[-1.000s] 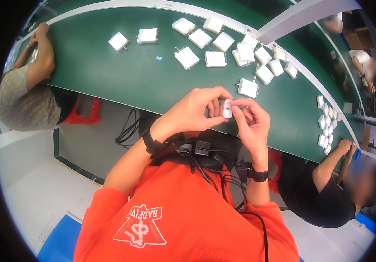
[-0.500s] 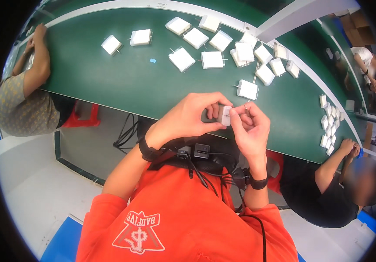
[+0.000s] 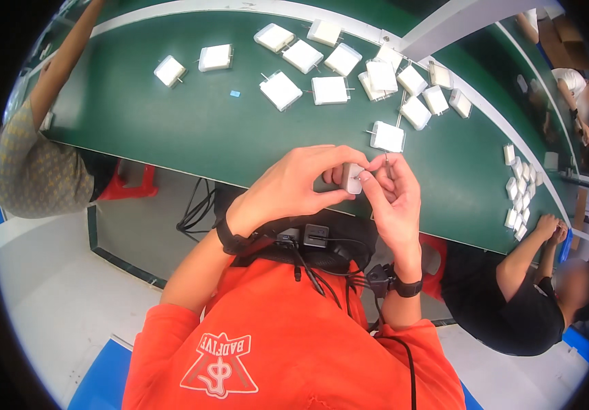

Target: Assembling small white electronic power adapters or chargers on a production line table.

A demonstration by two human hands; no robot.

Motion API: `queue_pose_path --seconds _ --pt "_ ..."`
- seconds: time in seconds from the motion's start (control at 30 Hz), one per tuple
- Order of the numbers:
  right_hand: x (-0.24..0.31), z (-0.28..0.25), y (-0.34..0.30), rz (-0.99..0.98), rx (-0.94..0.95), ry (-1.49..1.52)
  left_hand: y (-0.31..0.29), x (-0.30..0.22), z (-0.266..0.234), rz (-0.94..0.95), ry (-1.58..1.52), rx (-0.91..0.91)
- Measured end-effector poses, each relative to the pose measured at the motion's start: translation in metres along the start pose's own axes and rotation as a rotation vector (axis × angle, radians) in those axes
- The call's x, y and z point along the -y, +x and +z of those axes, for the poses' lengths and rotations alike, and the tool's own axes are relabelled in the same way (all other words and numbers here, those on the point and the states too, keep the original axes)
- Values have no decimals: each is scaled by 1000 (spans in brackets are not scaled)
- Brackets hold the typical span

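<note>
Just beyond the table's near edge, my left hand (image 3: 302, 176) grips a small white block (image 3: 353, 178) between thumb and fingers, its narrow end turned toward my right hand. My right hand (image 3: 395, 198) is closed in a pinch, the thumb tip against the block's end. A thin metal piece (image 3: 387, 163) shows between the right fingers; its exact kind is too small to tell. Ahead of the hands lies a white rectangular block (image 3: 387, 137) with a clear edge and thin metal pins.
Several similar white blocks (image 3: 330, 90) are scattered across the green table (image 3: 164, 123), with another cluster (image 3: 518, 188) at the right. A small blue piece (image 3: 235, 93) lies at centre-left. Co-workers sit left (image 3: 41, 167) and right (image 3: 506, 301). A white post (image 3: 445, 31) rises at the back.
The co-worker on the left has stretched an arm farther over the table. My right thumb and fingers have shifted slightly at the block's end; the left hand keeps its grip.
</note>
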State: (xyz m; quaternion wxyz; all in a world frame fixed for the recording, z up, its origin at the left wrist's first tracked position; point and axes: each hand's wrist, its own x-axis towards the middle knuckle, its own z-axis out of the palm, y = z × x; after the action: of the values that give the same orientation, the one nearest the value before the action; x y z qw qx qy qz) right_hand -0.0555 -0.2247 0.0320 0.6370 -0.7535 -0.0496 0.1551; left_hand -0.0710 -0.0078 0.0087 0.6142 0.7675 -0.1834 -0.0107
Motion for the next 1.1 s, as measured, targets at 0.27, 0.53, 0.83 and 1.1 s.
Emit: queue_pose_path --seconds 0.27,0.53,0.83,1.1 --pt "-8 -10 2 -361 -100 7 1 4 3 -60 -35 8" --pt "-4 -14 7 -468 -140 -80 2 5 2 -44 -22 12" --pt "-5 -11 10 -515 -87 -181 2 5 1 -30 -38 1" --pt "-7 -12 7 -490 -34 -155 3 6 2 -6 -31 11"
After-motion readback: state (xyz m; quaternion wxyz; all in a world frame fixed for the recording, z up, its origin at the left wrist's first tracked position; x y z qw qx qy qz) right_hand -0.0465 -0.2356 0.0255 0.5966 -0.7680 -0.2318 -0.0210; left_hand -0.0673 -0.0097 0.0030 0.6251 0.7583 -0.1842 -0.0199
